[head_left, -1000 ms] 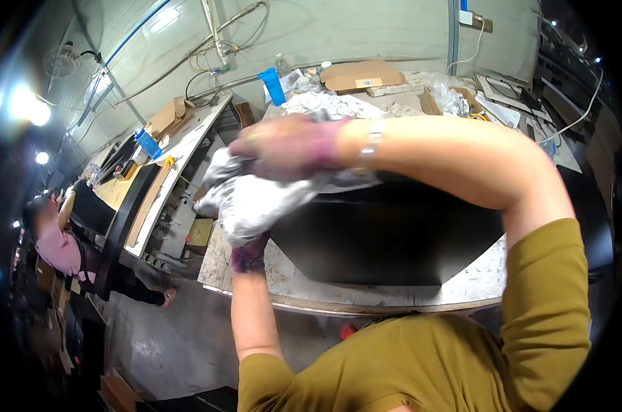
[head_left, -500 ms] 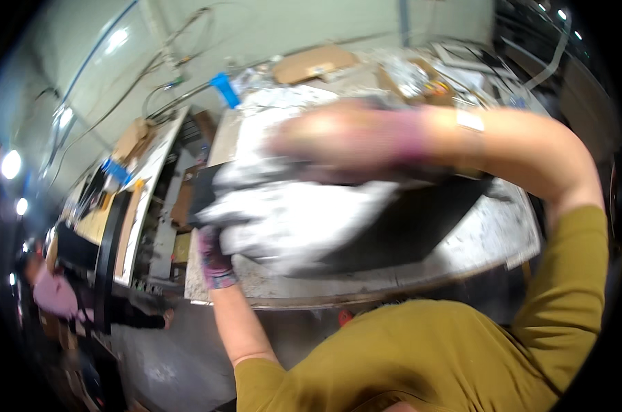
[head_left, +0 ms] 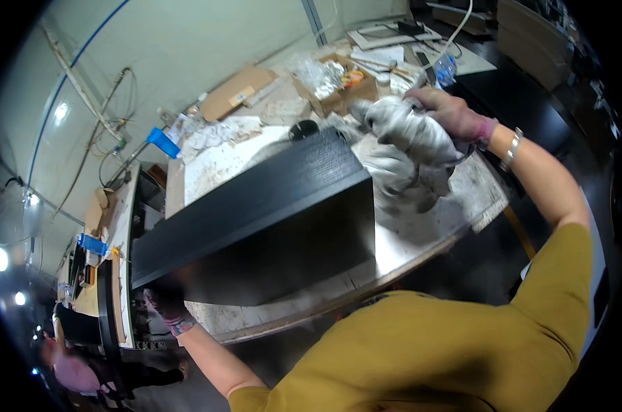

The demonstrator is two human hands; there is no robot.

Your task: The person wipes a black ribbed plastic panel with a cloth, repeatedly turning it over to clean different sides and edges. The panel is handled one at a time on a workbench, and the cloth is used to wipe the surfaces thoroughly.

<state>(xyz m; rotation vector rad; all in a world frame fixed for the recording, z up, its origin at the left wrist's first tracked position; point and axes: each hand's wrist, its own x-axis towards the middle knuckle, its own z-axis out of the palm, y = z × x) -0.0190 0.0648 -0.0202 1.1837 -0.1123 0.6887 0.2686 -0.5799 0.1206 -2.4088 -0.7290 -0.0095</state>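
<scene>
A long, black, box-shaped wooden piece (head_left: 256, 213) lies tilted across the worktable, its near left end jutting past the table edge. My left hand (head_left: 165, 310), in a patterned glove, grips that end from below; its fingertips are hidden under the piece. Off the far right end, my right hand (head_left: 455, 118), in a pinkish glove, is closed on a bunched white cloth (head_left: 414, 134). The cloth hangs in folds down toward the tabletop, beside the black piece.
Behind the piece on the worktable (head_left: 215, 161) stand a cardboard box (head_left: 335, 103) of plastic wrap, a cardboard sheet (head_left: 239, 93) and crumpled white material (head_left: 218, 134). A blue holder (head_left: 163, 142) sits at the far left edge. Another person (head_left: 77, 371) is at a bench on the left.
My right hand has swept right with the white cloth, uncovering the black piece. My left hand has shifted left and down along with the piece's end. The view has turned.
</scene>
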